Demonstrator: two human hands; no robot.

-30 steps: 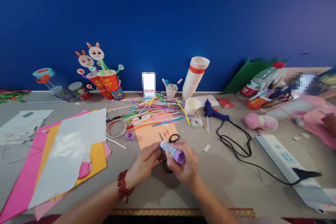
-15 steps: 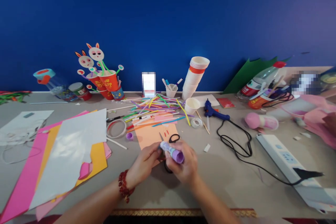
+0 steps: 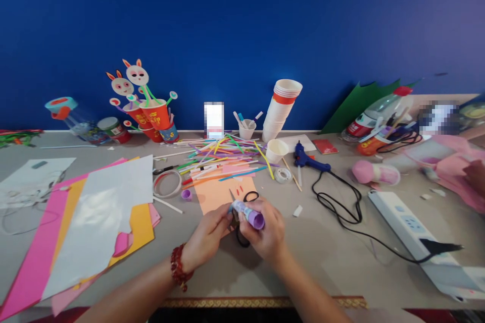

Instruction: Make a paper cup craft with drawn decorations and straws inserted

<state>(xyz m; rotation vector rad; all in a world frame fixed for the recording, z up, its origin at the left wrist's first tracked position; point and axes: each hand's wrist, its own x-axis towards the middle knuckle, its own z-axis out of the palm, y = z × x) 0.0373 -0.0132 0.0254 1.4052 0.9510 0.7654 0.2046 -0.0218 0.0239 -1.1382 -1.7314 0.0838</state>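
My right hand (image 3: 265, 232) grips a purple glue stick (image 3: 248, 213), its tip pointing left. The fingers of my left hand (image 3: 207, 234) are pinched at that tip, on something too small to make out. A red bead bracelet (image 3: 177, 267) circles my left wrist. Under both hands lie black-handled scissors (image 3: 246, 199) on a peach paper sheet (image 3: 220, 193) with small red bits on it. The glue stick's purple cap (image 3: 186, 194) sits on the table to the left.
Pink, yellow and white sheets (image 3: 87, 222) lie left. A pile of coloured straws (image 3: 223, 159), a tape ring (image 3: 167, 184), stacked paper cups (image 3: 282, 108) and bunny cups (image 3: 149, 111) stand behind. A blue glue gun (image 3: 308, 161), its black cord and a white power strip (image 3: 413, 232) lie right.
Both hands with the glue stick stayed together and drifted slightly up in the view; the glue stick tilted a little.
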